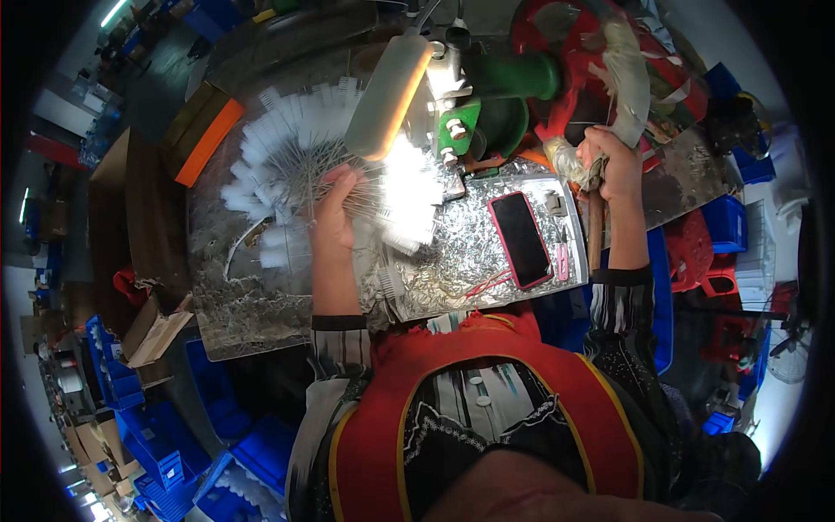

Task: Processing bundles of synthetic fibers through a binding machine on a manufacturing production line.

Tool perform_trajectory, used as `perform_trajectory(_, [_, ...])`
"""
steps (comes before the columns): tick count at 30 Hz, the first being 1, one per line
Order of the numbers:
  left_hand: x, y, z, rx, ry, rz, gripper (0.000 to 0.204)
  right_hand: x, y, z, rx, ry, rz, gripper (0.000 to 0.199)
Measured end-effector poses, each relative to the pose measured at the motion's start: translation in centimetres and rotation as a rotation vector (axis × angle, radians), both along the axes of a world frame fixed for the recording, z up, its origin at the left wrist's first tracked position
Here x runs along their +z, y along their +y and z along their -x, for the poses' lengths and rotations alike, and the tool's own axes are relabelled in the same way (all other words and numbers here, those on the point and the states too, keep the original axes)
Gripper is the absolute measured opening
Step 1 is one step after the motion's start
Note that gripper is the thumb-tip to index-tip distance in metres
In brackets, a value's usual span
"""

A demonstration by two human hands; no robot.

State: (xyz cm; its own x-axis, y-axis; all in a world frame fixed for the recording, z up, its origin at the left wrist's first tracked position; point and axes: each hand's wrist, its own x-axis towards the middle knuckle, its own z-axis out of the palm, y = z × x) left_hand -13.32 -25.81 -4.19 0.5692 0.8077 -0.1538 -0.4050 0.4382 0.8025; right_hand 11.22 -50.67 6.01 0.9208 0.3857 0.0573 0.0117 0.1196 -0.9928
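Observation:
My left hand [335, 209] rests on a fanned bunch of white bristle brushes with twisted wire stems [287, 170], fingers closed over the stems near the middle of the foil-covered bench [452, 261]. My right hand [613, 161] is shut on the cloth-wrapped handle [622, 78] of a red hand-wheel press on the right. A green machine body [496, 96] with a metal clamp stands between my hands, under a lit lamp [387, 96].
A smartphone in a red case [520, 239] lies on the foil, small pink snips [563, 259] beside it. Orange and brown boxes [204, 135] stand at the bench's left. Blue crates [156, 435] are stacked on the floor at lower left, more at right.

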Motion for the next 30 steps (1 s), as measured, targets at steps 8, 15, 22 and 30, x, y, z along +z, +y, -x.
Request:
perform_trajectory(8, [0.3,-0.6,-1.4,0.192,-0.001,0.084,0.019,3.7,-0.7,-1.5,0.186,-0.022,0.152,0.029])
perform_trajectory(15, [0.2,-0.4,-1.1,0.227,0.07,0.062,0.018,1.9,0.3,0.8,0.029,-0.231,-0.054,0.018])
perform_trajectory(22, [0.8,0.0,-1.3,-0.046,-0.057,0.127,0.019,-5.1,-0.4,-2.6,0.285,-0.346,-0.211,0.015])
perform_trajectory(30, [-0.2,-0.3,-1.7,0.119,-0.023,0.112,0.022,2.7,-0.9,-1.5,0.219,-0.024,0.109,0.029])
